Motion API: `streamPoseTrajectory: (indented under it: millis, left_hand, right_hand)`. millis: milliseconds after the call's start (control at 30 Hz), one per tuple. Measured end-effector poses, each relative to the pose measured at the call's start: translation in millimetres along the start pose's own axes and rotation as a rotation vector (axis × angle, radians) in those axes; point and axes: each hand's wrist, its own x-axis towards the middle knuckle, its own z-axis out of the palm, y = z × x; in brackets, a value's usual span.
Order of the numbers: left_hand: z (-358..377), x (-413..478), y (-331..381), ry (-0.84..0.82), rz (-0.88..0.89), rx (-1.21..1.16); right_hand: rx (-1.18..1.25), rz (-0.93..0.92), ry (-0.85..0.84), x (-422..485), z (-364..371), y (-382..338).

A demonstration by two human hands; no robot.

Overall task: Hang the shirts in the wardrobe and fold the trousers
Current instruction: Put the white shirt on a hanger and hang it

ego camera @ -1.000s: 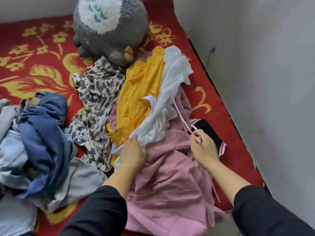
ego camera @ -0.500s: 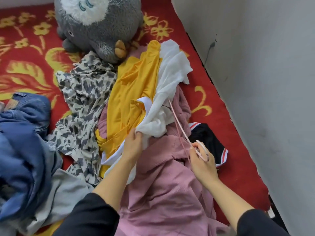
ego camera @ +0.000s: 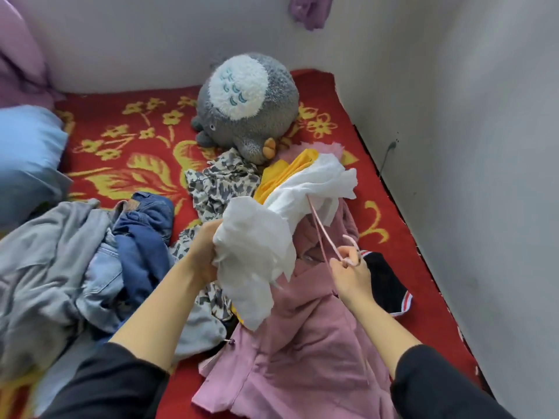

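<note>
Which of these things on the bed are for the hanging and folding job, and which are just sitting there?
For the job:
white shirt, bunched in the left hand
pink hanger, hook held by the right hand
pink shirt
yellow top
spotted top
jeans pile

Just sitting there:
grey plush toy
blue pillow
red blanket

One plush toy (ego camera: 246, 104), two pillows (ego camera: 28, 152)

**Bed surface and contents**

Red blanket (ego camera: 99, 152) with yellow floral pattern, set into a corner of white walls. Lying on it: grey plush toy (ego camera: 248, 107); blue pillow (ego camera: 27, 158); heap of denim trousers (ego camera: 90, 261); leopard-print garment (ego camera: 220, 186); pink shirt (ego camera: 296, 343); black shorts (ego camera: 384, 285).
</note>
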Motion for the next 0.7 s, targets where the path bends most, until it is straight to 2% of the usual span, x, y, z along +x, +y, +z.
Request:
streamPoseTrajectory:
  millis: [267,333,400,467,533,633,700]
  left_hand:
    - [-16,-110,37,-0.074,-0.023,0.302]
    - [-26,-132,40,-0.053,-0.018,0.326]
    - [-41,-147,48,-0.016,0.044,0.285]
    - [-56,-158,62,0.019,0.14,0.228]
    - [-74,-164,78,0.072,0.234,0.166]
    - [-98,-164,97,0.189,0.375,0.064]
    - [-102,-159,102,0.331,0.423,0.121]
  right_hand:
    - [0.024,-0.283,-0.46,-64,71,-52]
    - [-0.086,-0.33,-0.537,-76,87,-63]
    - [-0.31,-0.388,-0.599,-82,99,-76]
    - [-0.416,-0.398,-0.629,-83,104,-89]
    - [-0.398,-0.345,-0.594,-82,96,-111]
    - [-0.188,-0.275,-0.545,-82,72,-159]
    - [-0.096,-0.31,-0.54,-86,54,-195]
